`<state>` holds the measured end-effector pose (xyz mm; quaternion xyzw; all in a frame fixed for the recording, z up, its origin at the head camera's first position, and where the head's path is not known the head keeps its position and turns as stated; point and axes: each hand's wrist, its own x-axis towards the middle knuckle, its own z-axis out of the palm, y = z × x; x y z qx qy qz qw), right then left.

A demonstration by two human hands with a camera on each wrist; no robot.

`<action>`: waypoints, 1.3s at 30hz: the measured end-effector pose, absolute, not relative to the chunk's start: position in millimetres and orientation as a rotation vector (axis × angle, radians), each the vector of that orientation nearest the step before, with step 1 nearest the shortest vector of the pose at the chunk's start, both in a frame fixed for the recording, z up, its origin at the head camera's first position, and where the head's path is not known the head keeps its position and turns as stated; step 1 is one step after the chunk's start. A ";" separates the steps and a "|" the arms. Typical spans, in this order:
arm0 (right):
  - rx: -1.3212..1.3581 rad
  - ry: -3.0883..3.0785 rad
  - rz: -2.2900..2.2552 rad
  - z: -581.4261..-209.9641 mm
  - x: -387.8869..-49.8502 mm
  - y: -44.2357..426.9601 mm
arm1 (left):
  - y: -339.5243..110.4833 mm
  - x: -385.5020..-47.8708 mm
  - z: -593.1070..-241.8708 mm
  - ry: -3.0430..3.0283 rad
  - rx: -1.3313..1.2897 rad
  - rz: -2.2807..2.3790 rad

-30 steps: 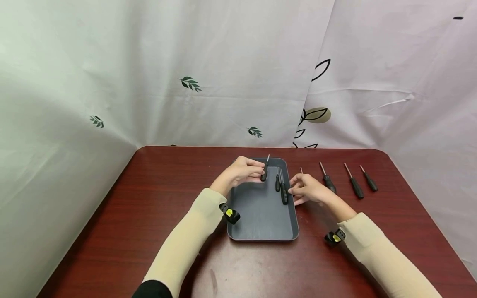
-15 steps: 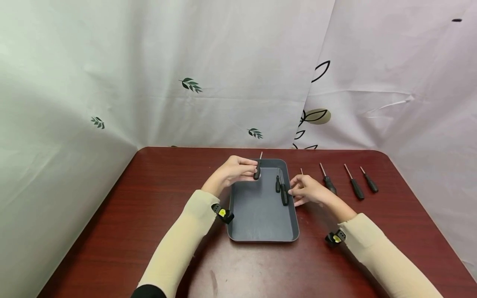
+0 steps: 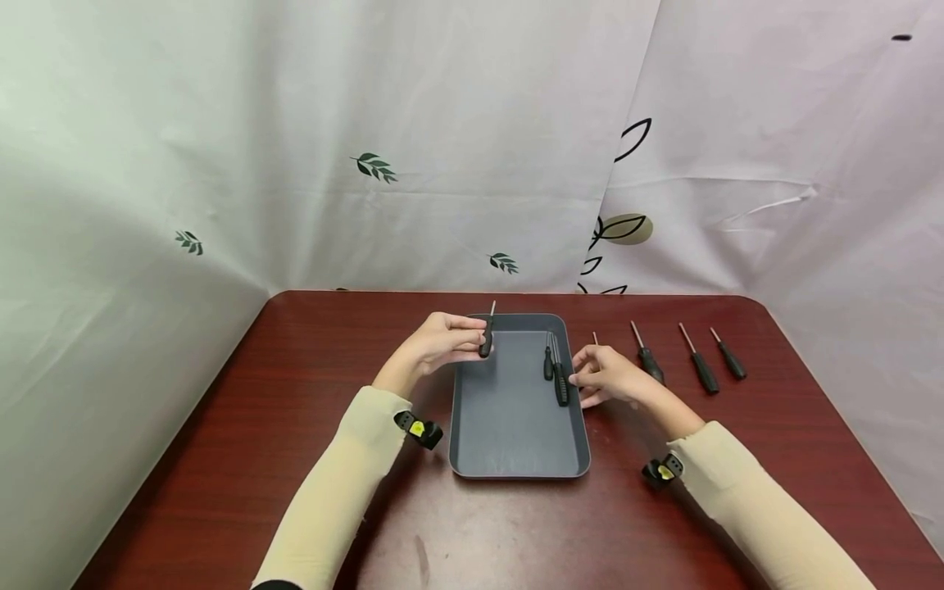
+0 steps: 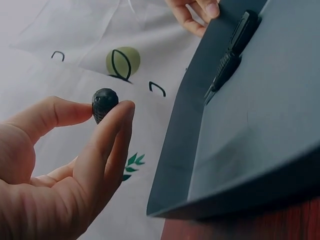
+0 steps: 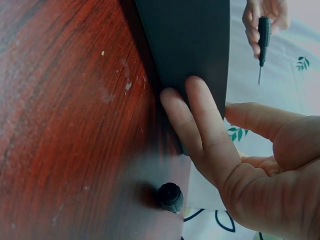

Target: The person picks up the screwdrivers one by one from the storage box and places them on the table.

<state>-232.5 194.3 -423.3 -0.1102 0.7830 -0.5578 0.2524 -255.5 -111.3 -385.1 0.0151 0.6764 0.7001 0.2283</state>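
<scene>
Thumb and fingers of my left hand [image 3: 442, 342] [image 4: 70, 160] pinch a black-handled screwdriver [image 3: 487, 338] [image 4: 104, 103] [image 5: 264, 40], held tip up above the left part of the grey tray [image 3: 516, 434] [image 4: 167, 165] near its back. My right hand [image 3: 608, 377] [image 5: 235, 160] grips the tray's right wall, with the thumb at the rim and two fingers against the outer side. Inside the tray, along that wall, lie a small screwdriver [image 3: 548, 363] and a longer one [image 3: 561, 385].
Three screwdrivers lie to the right on the red-brown table [image 3: 310, 426]: one beyond my right hand [image 3: 649, 363], a second [image 3: 703, 373] and a third [image 3: 730, 358]. Another's shaft [image 3: 595, 338] shows behind my right hand. A white patterned cloth [image 3: 442, 123] hangs behind.
My left hand has moved left with the screwdriver, from above the tray's middle to near its left rim. The right hand has stayed at the tray's right wall.
</scene>
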 end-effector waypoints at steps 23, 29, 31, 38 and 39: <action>-0.291 2.119 -1.518 -423.9 -232.4 195.2 | -166.0 -238.0 -395.3 1.860 0.013 2.008; -0.287 2.121 -1.517 -423.9 -232.3 194.7 | -180.2 -232.8 -396.4 1.898 0.018 1.989; -0.285 2.122 -1.516 -423.9 -232.4 194.7 | -185.2 -231.2 -396.9 1.904 0.022 1.988; -0.286 2.120 -1.519 -423.9 -232.3 195.0 | -197.7 -228.3 -400.7 1.889 0.003 1.996; -0.286 2.120 -1.518 -424.0 -232.3 195.0 | -198.9 -228.0 -401.0 1.888 0.000 1.994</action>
